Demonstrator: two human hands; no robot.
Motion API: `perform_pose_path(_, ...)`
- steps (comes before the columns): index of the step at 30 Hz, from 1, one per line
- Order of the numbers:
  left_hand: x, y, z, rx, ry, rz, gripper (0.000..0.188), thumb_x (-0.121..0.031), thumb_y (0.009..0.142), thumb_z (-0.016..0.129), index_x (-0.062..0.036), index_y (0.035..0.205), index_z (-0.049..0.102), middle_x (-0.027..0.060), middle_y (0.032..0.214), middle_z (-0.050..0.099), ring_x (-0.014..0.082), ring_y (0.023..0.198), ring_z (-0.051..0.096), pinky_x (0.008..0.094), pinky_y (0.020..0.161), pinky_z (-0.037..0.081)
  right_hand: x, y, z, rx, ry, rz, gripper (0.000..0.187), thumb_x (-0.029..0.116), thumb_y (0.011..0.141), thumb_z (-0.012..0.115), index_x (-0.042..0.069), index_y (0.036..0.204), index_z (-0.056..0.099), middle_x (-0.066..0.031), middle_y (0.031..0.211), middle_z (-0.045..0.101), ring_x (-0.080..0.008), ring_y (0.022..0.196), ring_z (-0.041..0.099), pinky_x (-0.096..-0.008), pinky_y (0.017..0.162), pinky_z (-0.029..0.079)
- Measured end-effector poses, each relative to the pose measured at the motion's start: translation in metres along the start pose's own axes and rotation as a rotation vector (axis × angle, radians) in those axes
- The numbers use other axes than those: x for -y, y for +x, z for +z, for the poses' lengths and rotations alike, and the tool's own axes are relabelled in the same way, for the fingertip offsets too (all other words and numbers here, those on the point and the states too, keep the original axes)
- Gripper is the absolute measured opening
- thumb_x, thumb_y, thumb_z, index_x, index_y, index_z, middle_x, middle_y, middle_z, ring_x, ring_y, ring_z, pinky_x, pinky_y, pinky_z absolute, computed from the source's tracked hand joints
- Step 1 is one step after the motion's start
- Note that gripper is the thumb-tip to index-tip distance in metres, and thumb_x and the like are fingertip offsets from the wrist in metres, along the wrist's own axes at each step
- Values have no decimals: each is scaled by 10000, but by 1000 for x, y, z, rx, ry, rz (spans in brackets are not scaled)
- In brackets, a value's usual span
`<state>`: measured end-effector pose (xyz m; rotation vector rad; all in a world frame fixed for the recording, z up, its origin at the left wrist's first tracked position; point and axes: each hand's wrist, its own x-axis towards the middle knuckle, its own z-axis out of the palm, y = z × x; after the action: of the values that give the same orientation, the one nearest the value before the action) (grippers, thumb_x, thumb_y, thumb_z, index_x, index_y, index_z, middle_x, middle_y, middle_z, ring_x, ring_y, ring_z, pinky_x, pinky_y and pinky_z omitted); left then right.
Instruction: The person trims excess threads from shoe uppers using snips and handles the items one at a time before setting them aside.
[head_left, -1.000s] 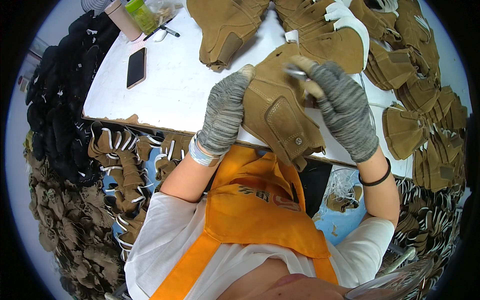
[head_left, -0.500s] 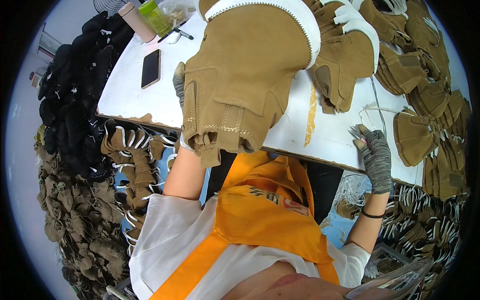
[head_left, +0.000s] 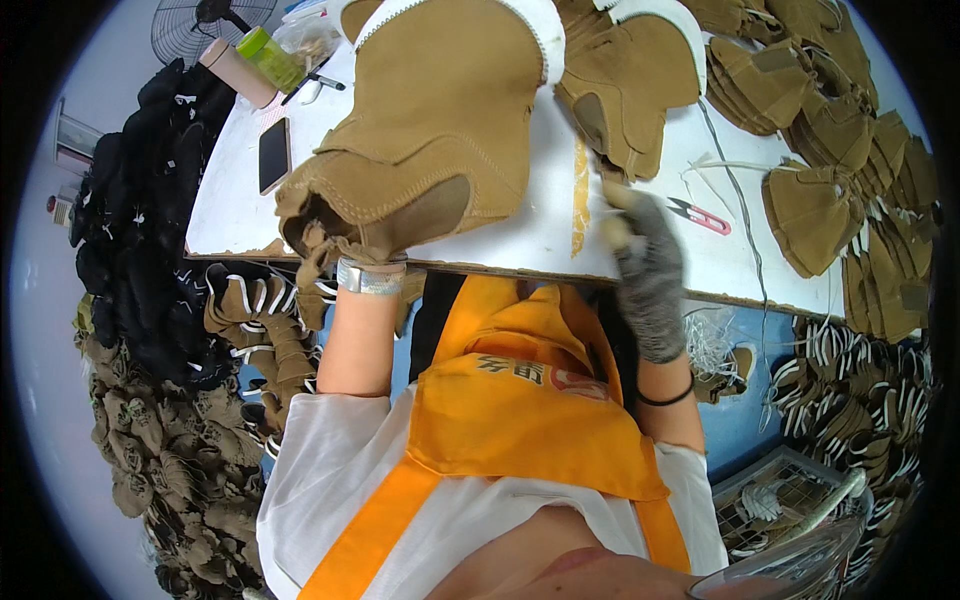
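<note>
A large tan boot upper (head_left: 430, 130) with a white, zigzag-stitched collar is held up over the near edge of the table. My left arm reaches up to it, a band round the wrist (head_left: 370, 278); the upper hides my left hand, which supports it. My right hand (head_left: 648, 270), in a grey knit glove, is blurred by motion near the table's front edge. Its fingertips are close to a second tan upper (head_left: 640, 110); contact cannot be made out. Small thread snips (head_left: 700, 216) with pink handles lie on the table to the right of that hand.
On the white table (head_left: 235, 215) are a phone (head_left: 274, 157), a pink bottle (head_left: 237, 74), a green jar (head_left: 268, 60) and a pen. Stacks of tan pieces (head_left: 810, 220) line the right side. Black pieces (head_left: 135, 230) hang at left; a wire crate (head_left: 780, 500) stands low right.
The boot upper has turned and tipped, its narrow end swinging left. My right hand has left the snips on the table and moved left. My left fingers have passed out of sight.
</note>
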<state>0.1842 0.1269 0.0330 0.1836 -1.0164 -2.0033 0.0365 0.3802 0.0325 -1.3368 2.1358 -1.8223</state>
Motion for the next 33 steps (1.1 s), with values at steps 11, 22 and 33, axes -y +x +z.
perform_pose_path(11,9,-12,15,-208,-130,-79,382,-385,985,418,-92,1209,521,85,1166,604,252,1041,598,386,955,490,34,32,46,313,781,339,475,256,872,687,-15,1237,549,-84,1111,629,-140,1000,563,-279,899,455)
perform_pose_path(22,1,-70,75,-58,-624,-280,527,-477,969,401,-143,1377,418,89,1393,473,270,1284,448,488,1101,323,6,41,45,304,942,495,506,356,885,659,-29,1194,548,-69,990,619,-114,824,575,-242,741,492)
perform_pose_path(33,-12,-75,50,106,-573,-163,480,-355,985,403,-99,1391,381,138,1375,456,286,1238,475,459,1071,379,9,34,29,367,499,340,418,409,961,517,0,996,596,-68,811,608,-137,725,576,-247,699,464)
